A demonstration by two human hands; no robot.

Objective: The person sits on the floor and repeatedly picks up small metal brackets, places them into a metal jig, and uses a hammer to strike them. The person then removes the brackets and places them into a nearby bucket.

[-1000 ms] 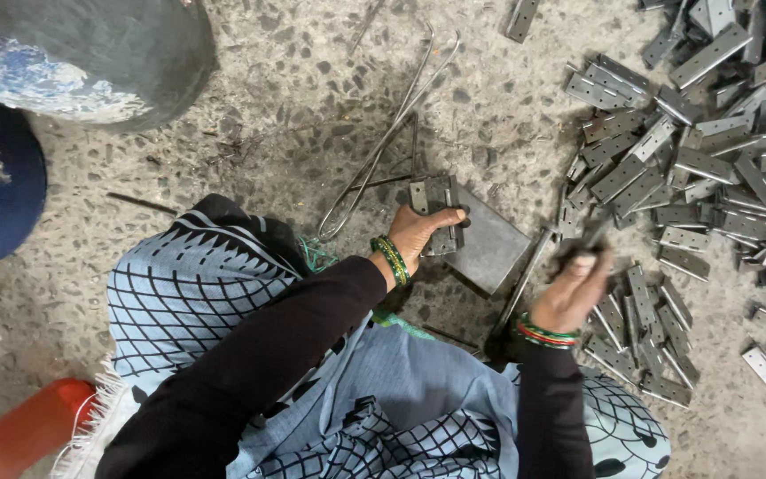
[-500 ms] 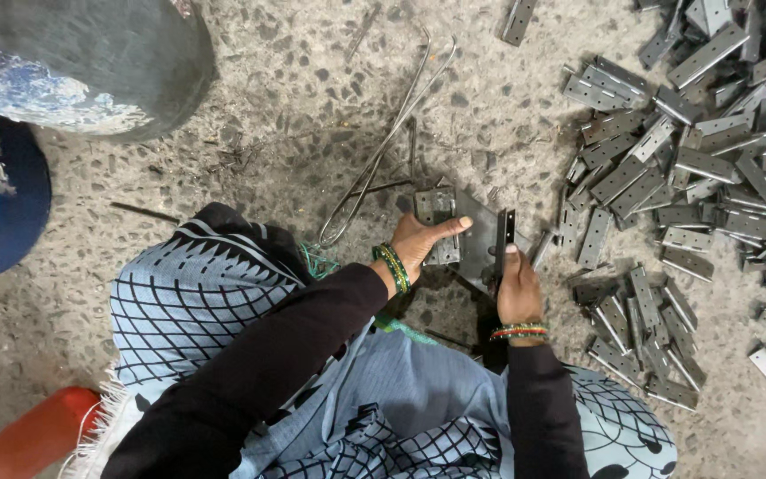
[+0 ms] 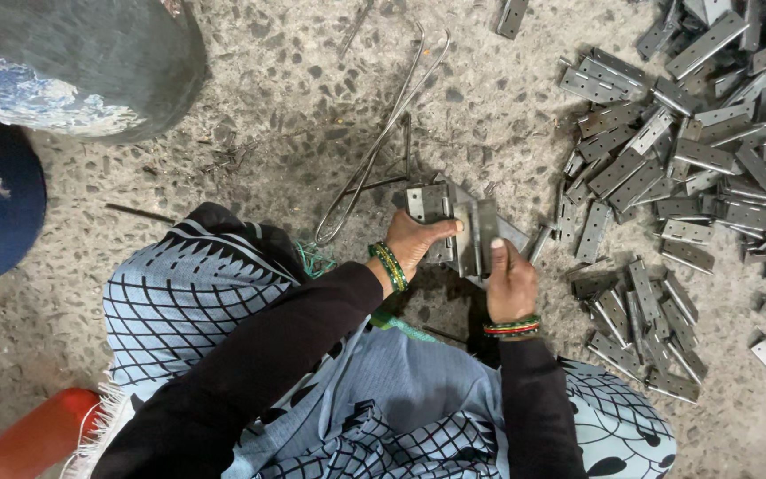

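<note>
A bent wire rod lies on the speckled floor. Just right of it, the left hand closes its fingers on a metal hinge. The right hand pinches the hinge's right leaf, thumb on top. A heap of hinges fills the floor's right edge.

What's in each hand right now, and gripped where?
Both hands hold metal hinge plates over the floor. Left hand grips the stack's left side, thumb across its edge; right hand pinches a plate's lower end.
</note>
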